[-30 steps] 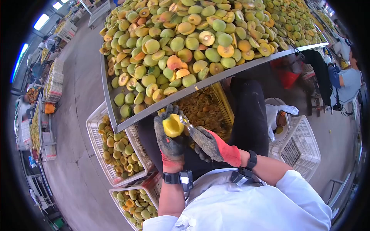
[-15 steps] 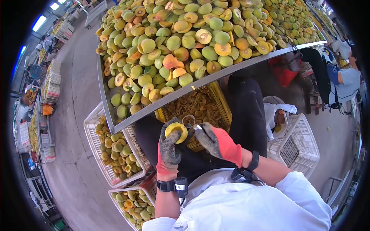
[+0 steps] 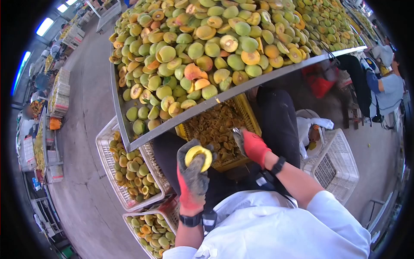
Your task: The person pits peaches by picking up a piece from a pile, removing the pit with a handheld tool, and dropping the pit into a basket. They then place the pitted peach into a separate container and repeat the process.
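My left hand, in a grey and red glove, is closed around a halved yellow-green fruit, whose hollow faces up under the thumb. To its right, my right hand in a similar glove grips a small metal tool. The tool's ring end is hard to make out. Beneath and beyond both hands is a yellow crate of brown scraps. Halved fruits are heaped on the metal-edged table ahead.
White crates of fruit halves stand at my left. At my right are a white basket and a plastic bag. A co-worker sits at the far right, and stacked crates line the left side.
My right hand with the tool has moved right and up, away from the fruit, over the yellow crate. The left hand still holds the fruit, now turned a little.
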